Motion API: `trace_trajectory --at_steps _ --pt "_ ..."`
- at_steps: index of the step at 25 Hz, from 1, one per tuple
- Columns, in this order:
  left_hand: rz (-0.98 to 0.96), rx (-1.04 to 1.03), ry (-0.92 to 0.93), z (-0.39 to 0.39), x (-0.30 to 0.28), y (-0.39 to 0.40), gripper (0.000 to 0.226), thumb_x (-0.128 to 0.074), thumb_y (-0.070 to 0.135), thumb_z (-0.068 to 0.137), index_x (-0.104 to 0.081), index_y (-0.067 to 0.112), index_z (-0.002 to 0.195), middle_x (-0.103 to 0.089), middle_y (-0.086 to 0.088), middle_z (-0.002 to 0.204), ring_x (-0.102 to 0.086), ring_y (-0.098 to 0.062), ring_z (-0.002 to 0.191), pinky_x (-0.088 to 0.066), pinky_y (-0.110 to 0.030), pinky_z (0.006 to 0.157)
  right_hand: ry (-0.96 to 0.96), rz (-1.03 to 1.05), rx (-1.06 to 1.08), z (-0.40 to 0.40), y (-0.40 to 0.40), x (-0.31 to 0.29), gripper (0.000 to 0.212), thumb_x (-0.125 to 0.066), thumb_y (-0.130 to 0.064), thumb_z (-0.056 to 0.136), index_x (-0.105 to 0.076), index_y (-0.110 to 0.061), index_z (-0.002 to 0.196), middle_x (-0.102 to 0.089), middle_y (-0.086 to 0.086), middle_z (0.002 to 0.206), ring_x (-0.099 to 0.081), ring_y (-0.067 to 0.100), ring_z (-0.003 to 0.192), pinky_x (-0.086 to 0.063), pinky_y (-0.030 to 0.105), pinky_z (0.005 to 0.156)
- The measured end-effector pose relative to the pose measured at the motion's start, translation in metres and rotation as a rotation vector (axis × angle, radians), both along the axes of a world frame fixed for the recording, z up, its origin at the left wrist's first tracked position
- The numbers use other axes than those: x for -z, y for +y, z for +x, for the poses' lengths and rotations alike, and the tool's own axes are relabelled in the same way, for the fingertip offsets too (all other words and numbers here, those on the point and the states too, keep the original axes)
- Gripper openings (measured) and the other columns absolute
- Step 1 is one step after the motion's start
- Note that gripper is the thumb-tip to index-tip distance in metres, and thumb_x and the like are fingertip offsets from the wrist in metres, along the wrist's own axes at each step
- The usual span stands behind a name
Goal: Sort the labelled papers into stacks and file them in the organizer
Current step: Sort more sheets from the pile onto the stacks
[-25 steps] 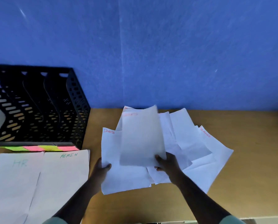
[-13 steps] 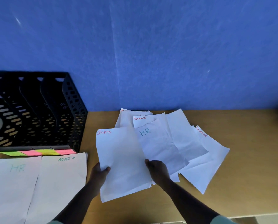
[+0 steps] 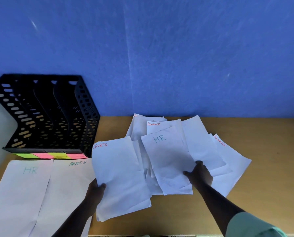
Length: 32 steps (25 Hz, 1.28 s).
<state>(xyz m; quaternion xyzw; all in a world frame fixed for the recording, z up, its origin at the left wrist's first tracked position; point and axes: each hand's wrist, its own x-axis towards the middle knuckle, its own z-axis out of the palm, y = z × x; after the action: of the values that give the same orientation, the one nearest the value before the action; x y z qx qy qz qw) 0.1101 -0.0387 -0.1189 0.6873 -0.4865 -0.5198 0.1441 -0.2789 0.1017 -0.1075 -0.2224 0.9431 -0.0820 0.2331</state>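
Observation:
A loose pile of white papers (image 3: 199, 141) lies on the wooden table. My left hand (image 3: 95, 191) pinches the left edge of the sheet marked SPORTS (image 3: 119, 171). My right hand (image 3: 200, 173) rests on the pile at the right edge of the sheet marked HR (image 3: 166, 158), thumb on that sheet. Two FINANCE sheets show, one behind (image 3: 155, 125) and one at the right (image 3: 231, 154). Sorted stacks marked HR (image 3: 21, 189) and ADMIN (image 3: 69, 182) lie at the left. The black organizer (image 3: 45, 113) stands behind them.
Green and pink sticky labels (image 3: 50, 155) line the organizer's front base. A blue wall (image 3: 160, 57) rises right behind the table. Bare wooden tabletop (image 3: 271, 168) lies right of the pile. The table's front edge runs along the bottom of the view.
The sheet my right hand held up a second ago is down, uncovering the HR sheet. My left hand has drawn the SPORTS sheet left, apart from the pile.

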Motion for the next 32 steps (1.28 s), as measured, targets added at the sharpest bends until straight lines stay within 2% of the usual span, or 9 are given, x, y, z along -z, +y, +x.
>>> trace_trajectory --at_steps 3,10,13,15,18,20,22,27,32 --pt "-0.053 -0.025 0.003 -0.004 -0.002 0.008 0.027 -0.056 0.006 0.094 -0.059 0.008 0.121 -0.064 -0.007 0.107 -0.059 -0.028 0.098 -0.044 -0.034 0.086 -0.092 -0.179 0.139 -0.003 0.009 0.005 0.022 -0.065 -0.032 0.087 -0.066 -0.014 0.099 -0.073 0.009 0.096 -0.066 0.035 0.093 -0.056 0.04 0.082" --pt "-0.095 -0.123 0.107 -0.01 -0.014 0.01 0.031 -0.065 0.017 0.092 -0.06 0.007 0.122 -0.065 -0.008 0.107 -0.06 -0.027 0.095 -0.047 -0.036 0.084 -0.11 -0.314 0.552 -0.038 0.046 0.002 0.029 -0.057 -0.019 0.089 -0.066 -0.005 0.113 -0.07 0.021 0.106 -0.061 0.042 0.093 -0.055 0.046 0.09" --pt "-0.101 -0.143 0.177 -0.014 -0.019 0.011 0.026 -0.07 0.014 0.089 -0.064 0.012 0.114 -0.069 -0.001 0.098 -0.064 -0.018 0.086 -0.048 -0.031 0.078 0.054 -0.267 0.577 -0.04 0.042 -0.006 0.048 -0.06 -0.016 0.083 -0.054 -0.009 0.131 -0.054 0.021 0.135 -0.047 0.043 0.121 -0.042 0.051 0.102" --pt "-0.098 -0.131 0.213 -0.018 -0.02 0.012 0.026 -0.072 0.01 0.086 -0.066 0.013 0.112 -0.071 -0.003 0.102 -0.067 -0.02 0.091 -0.053 -0.035 0.081 0.22 -0.329 0.413 -0.024 0.027 -0.014 0.049 -0.068 -0.02 0.083 -0.055 -0.015 0.129 -0.052 0.017 0.135 -0.044 0.042 0.125 -0.043 0.052 0.098" --pt "-0.092 -0.079 0.204 -0.025 -0.019 0.013 0.036 -0.072 0.005 0.084 -0.064 0.01 0.119 -0.071 -0.007 0.109 -0.067 -0.03 0.099 -0.054 -0.047 0.092 0.286 -0.489 -0.15 0.022 0.001 -0.019 0.033 -0.073 -0.018 0.079 -0.068 -0.02 0.112 -0.064 0.006 0.118 -0.056 0.035 0.115 -0.05 0.043 0.086" --pt "-0.097 -0.047 0.176 -0.028 -0.018 0.013 0.036 -0.071 0.002 0.084 -0.064 0.008 0.119 -0.071 -0.008 0.108 -0.066 -0.029 0.098 -0.054 -0.041 0.087 0.102 -0.393 -0.531 0.055 -0.015 -0.015 0.04 -0.07 -0.026 0.084 -0.065 -0.025 0.123 -0.057 -0.001 0.137 -0.048 0.027 0.132 -0.047 0.039 0.1" --pt "-0.11 -0.019 0.147 -0.028 -0.018 0.014 0.036 -0.068 0.001 0.086 -0.063 0.008 0.12 -0.07 -0.007 0.105 -0.066 -0.025 0.093 -0.052 -0.032 0.077 -0.017 -0.232 -0.785 0.078 -0.027 -0.002 0.055 -0.063 -0.036 0.09 -0.05 -0.032 0.143 -0.033 -0.006 0.161 -0.023 0.02 0.152 -0.032 0.037 0.118" --pt "-0.1 0.012 0.082 -0.018 -0.016 0.014 0.032 -0.061 0.004 0.091 -0.062 0.008 0.123 -0.068 -0.008 0.108 -0.063 -0.027 0.096 -0.048 -0.032 0.081 -0.001 -0.012 -0.872 0.072 -0.026 0.024 0.072 -0.053 -0.049 0.099 -0.016 -0.041 0.159 0.013 -0.01 0.17 0.014 0.023 0.157 -0.007 0.052 0.126" --pt "-0.07 -0.024 0.072 -0.01 -0.01 0.016 0.029 -0.06 0.006 0.093 -0.062 0.008 0.122 -0.068 -0.008 0.108 -0.063 -0.026 0.096 -0.049 -0.031 0.079 0.131 0.035 -0.741 0.033 -0.005 0.031 0.068 -0.041 -0.056 0.101 -0.007 -0.045 0.159 0.02 -0.012 0.168 0.015 0.023 0.157 -0.009 0.056 0.125"
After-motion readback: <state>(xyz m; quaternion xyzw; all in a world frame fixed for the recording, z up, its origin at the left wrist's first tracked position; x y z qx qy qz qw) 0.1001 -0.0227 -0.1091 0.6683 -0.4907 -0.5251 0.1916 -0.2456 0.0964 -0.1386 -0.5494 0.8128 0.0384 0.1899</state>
